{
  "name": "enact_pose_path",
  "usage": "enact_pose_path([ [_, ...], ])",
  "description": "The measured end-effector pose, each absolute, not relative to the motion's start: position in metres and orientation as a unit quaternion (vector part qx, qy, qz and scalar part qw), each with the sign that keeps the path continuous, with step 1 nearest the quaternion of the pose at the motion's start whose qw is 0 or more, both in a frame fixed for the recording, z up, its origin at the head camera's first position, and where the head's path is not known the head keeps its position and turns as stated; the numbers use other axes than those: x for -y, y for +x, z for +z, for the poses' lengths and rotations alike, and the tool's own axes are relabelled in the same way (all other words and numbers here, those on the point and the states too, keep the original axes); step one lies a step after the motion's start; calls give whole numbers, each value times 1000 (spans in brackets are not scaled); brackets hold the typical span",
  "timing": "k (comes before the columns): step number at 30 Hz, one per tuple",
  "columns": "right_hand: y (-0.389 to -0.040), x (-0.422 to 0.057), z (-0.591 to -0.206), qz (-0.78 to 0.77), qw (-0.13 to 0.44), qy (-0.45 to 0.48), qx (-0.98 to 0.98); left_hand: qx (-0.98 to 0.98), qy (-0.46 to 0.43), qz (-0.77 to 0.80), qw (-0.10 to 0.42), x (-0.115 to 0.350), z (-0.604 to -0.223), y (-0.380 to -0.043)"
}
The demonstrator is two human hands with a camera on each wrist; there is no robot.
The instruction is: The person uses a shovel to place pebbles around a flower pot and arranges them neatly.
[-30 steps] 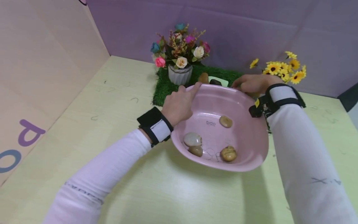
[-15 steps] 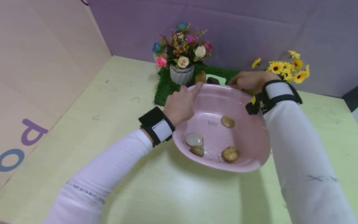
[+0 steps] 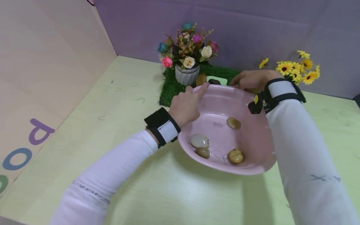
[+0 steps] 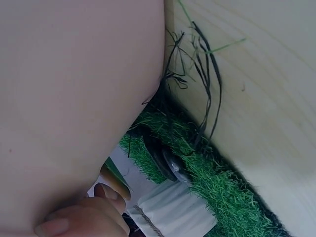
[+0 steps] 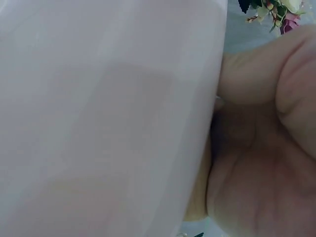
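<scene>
A pink basin (image 3: 208, 103), tilted towards me, holds several smooth stones (image 3: 199, 141) and some thin dark strands. My left hand (image 3: 184, 107) grips its left rim, index finger stretched along the edge and other fingers curled beneath, as the left wrist view shows (image 4: 91, 217). Behind the far right rim is my right hand (image 3: 254, 80), fingers bent and tips largely hidden. In the right wrist view a tan thing (image 5: 198, 195) shows between palm and basin; its kind is unclear. Just past the rim lie a brown stone (image 3: 201, 79), a dark stone (image 3: 214, 82) and a light green tray (image 3: 222, 80).
Artificial grass (image 3: 168, 90) lies at the back of the pale table (image 3: 123, 93). On it stands a grey-white pot (image 3: 187, 75) of mixed flowers. Yellow flowers (image 3: 295, 70) stand behind my right wrist. A purple backdrop (image 3: 239, 34) rises behind; loose strands litter the table.
My right hand has shifted slightly left along the back of the basin, relative to the tray. My left hand keeps its grip; the whole view has drifted a little to the right.
</scene>
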State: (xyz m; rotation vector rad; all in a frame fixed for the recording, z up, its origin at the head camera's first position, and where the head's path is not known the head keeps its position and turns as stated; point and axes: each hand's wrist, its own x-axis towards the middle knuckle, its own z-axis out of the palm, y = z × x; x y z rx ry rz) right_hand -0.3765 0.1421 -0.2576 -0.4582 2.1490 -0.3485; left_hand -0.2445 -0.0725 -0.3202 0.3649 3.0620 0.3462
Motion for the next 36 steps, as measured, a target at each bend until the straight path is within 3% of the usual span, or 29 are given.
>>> enact_pose_path([
  [36,-379,-112,-248,-73,439,-224,-867,-988,111,108,22,72,-320,-245],
])
